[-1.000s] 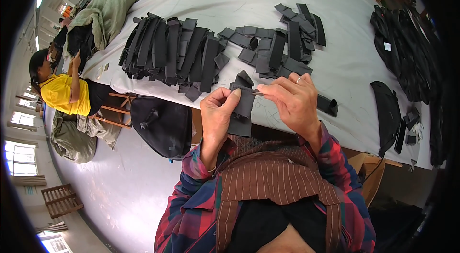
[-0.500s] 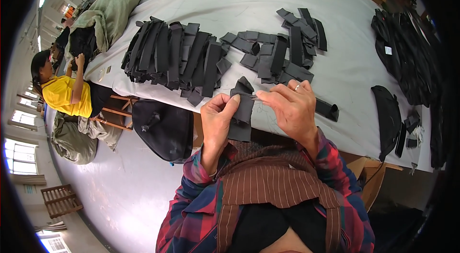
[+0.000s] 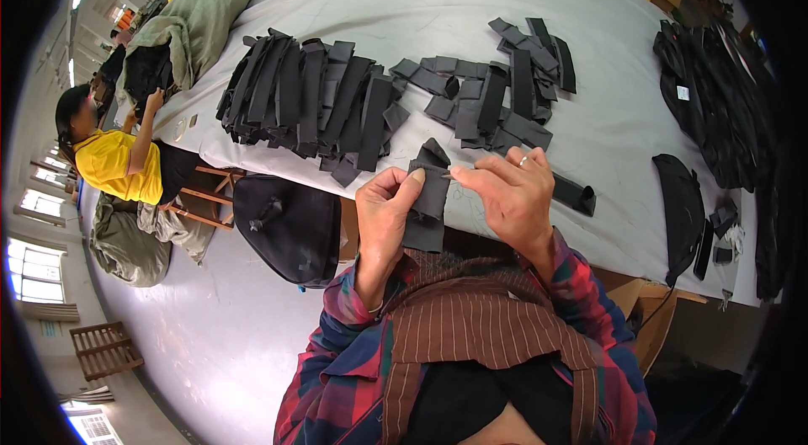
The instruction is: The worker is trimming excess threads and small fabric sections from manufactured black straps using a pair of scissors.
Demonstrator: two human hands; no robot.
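Note:
At the near table edge, my left hand (image 3: 384, 211) pinches a dark grey fabric strip (image 3: 433, 197) between thumb and fingers. The strip is folded over, with a loose end hanging down toward my apron. Close on its right, my right hand (image 3: 518, 202) is closed with thumb and forefinger pressed together at the strip's edge. A small, thin metallic tool (image 3: 447, 175) sticks out of these fingertips; its exact kind is too small to make out. Farther off lie a dense row of similar dark strips (image 3: 307, 100) and a looser heap of strips (image 3: 484, 100).
A single strip (image 3: 574, 195) lies right of my right hand. Black garments (image 3: 707, 100) and a black curved piece (image 3: 677, 209) rest on the white-covered table (image 3: 619, 142). A black padded seat (image 3: 286, 230) stands left of me. Beyond it, a person in yellow (image 3: 122, 163) handles dark fabric.
My right fingertips have shifted very slightly at the strip's edge, and less of the tool shows. My left hand keeps its pinch. The person in yellow has moved their hands a little.

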